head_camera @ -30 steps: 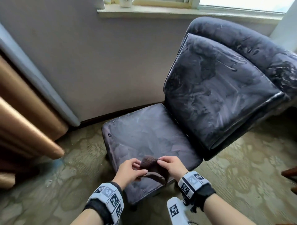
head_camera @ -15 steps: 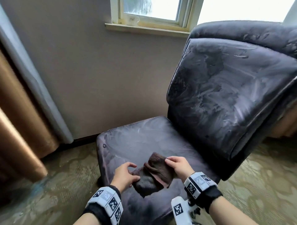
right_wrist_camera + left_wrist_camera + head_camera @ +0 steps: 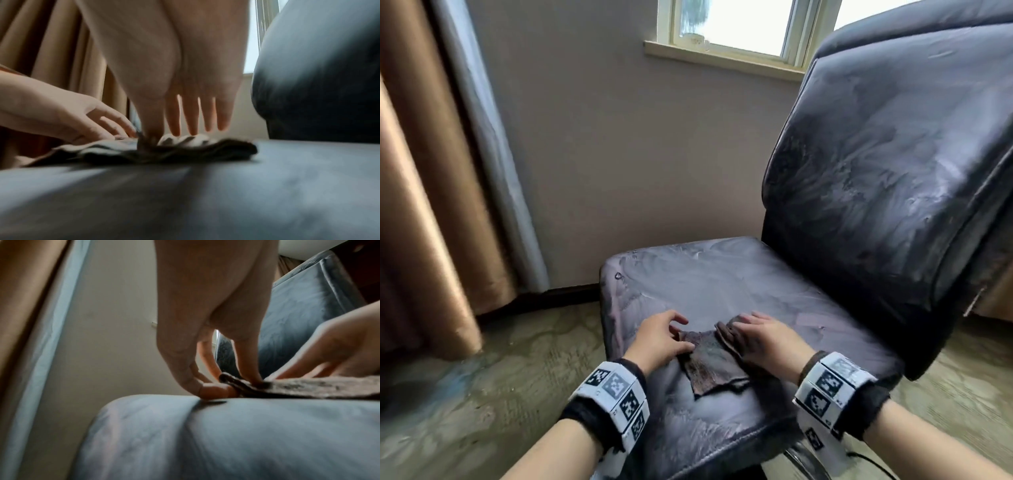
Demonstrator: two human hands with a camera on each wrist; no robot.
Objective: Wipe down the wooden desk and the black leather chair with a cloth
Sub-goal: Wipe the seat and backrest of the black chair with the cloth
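The black leather chair (image 3: 722,284) stands in front of me, its seat and backrest (image 3: 876,154) streaked with wipe marks. A dark brown cloth (image 3: 709,363) lies spread on the front of the seat. My left hand (image 3: 678,334) is at the cloth's left edge. In the left wrist view my left hand (image 3: 230,384) pinches that edge of the cloth (image 3: 308,387) between thumb and a curled finger. My right hand (image 3: 750,322) lies flat on the cloth's bunched right part. In the right wrist view the straight fingers of my right hand (image 3: 185,129) press down on the cloth (image 3: 185,152).
Tan and grey curtains (image 3: 421,171) hang at the left against a plain wall. A window sill (image 3: 722,58) runs behind the chair. Patterned carpet (image 3: 482,377) surrounds the chair. A chrome part of the chair base (image 3: 801,459) shows under the seat's front right.
Both hands held the cloth up above the seat's front edge and have brought it down onto the seat. The right hand has flattened on it. My view has moved closer.
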